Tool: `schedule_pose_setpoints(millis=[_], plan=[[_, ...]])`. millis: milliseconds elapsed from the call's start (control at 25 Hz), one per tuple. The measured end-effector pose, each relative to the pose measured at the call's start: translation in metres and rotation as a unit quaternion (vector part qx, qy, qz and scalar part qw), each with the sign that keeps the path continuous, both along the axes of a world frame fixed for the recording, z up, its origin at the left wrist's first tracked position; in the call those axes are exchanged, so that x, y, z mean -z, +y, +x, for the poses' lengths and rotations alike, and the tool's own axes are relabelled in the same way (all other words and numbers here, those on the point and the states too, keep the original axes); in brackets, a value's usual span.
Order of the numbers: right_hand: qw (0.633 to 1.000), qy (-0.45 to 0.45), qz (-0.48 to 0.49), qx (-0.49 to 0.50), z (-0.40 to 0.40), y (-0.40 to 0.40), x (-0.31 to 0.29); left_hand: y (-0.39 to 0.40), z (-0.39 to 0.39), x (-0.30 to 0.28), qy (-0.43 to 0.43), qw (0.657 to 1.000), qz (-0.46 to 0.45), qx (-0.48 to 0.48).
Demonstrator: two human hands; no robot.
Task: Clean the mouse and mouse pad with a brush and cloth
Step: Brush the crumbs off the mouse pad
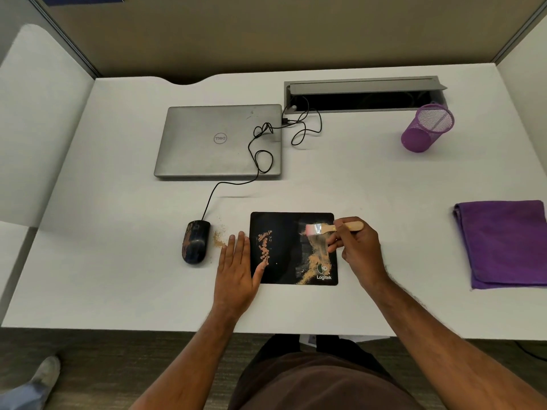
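A black Logitek mouse pad [284,250] lies on the white desk, streaked with tan dust at its left and lower right. My right hand [356,250] grips a small wooden-handled brush [318,228], its bristles touching the pad's upper right area. My left hand [238,261] lies flat with fingers apart at the pad's left edge, thumb on the pad. A black wired mouse [195,242], also dusty, sits left of the pad, with a little pile of dust [219,239] beside it. A folded purple cloth [503,244] lies at the far right.
A shut grey laptop [219,140] sits behind the pad, the mouse cable [260,149] looping over it to an open cable tray [364,96]. A purple mesh pen cup [427,127] stands at the back right. Cubicle walls enclose the desk [118,276].
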State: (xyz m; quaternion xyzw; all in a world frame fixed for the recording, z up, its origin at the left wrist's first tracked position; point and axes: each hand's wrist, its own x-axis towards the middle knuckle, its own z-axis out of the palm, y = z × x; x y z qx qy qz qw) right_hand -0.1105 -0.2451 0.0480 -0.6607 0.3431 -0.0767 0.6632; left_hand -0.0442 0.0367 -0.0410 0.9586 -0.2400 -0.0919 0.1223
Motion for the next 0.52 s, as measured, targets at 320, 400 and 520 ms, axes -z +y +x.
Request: schedule_pose_setpoints(millis=[320,400,520], plan=[[0.998,0.009,-0.044,-0.043,0.009,0.006,0.021,0.003,-0.001,0.003,-0.012,1.0,0.004,0.024],[0.996,0.016,-0.063,-0.064,0.008,0.007,0.024,0.003,0.0,0.003,-0.011,1.0,0.008,0.026],[0.991,0.026,-0.102,-0.083,0.006,0.005,0.026,0.003,0.0,0.004,-0.013,0.999,0.01,0.029]])
